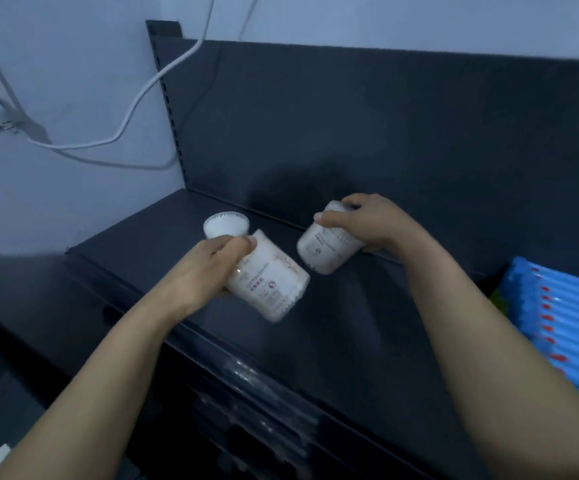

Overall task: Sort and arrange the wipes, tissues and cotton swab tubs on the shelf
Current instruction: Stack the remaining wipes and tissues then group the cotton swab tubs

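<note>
Now | left hand (208,268) grips tilted swab tub (270,282) | right hand (371,223) grips second tub (326,247) | both look light, rigid, slick-walled | best held round the middle of the wall

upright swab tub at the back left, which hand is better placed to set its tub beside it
Left, probably. The left hand holds the left-hand tub, tilted, just in front of the upright tub; the right hand with the right-hand tub is farther right along the shelf.
</note>
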Tool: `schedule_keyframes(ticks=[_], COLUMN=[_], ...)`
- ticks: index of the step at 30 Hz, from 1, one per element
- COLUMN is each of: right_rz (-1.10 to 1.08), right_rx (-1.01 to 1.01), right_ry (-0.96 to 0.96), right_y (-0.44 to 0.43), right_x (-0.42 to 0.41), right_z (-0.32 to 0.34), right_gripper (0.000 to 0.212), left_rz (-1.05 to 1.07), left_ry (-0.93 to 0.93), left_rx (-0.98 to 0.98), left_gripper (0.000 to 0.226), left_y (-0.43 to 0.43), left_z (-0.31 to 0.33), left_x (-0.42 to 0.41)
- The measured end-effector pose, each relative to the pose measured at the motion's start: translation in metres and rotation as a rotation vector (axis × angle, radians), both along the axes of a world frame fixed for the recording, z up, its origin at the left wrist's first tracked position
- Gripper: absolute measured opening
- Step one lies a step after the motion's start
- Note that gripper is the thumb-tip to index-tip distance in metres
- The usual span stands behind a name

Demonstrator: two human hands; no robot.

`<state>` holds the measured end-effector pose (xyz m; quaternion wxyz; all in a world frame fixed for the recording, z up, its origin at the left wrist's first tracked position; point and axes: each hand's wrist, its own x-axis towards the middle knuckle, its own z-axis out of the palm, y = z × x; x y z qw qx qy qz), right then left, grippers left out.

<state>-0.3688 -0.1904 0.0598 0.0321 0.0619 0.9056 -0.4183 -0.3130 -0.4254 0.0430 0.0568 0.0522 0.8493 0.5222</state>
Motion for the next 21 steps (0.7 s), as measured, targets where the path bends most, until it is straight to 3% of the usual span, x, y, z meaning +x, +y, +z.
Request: schedule_keyframes(ticks=[6,14,21], right_rz=[-0.196,-0.472,-0.65], right_rx=[-0.123,-0.142,-0.122], right_ry=[0.066,0.218,0.308], right_y=[0.035,0.096,0.178], right_x=[0.093,0.212,0.324], right_z=[0.026,0.039,0.042], right_gripper=[0.042,0.07,0.069], left_rz=[-0.142,-0.396,-0.627], left_ry=[0.051,0.11,0.143], left_rx=[0.121,0.241,0.332], left_gripper=[0.032,0.033,0.035], left_y=[0.028,0.107,0.212], left_z=[0.009,0.023,0.035], left_x=[0.03,0.085,0.149])
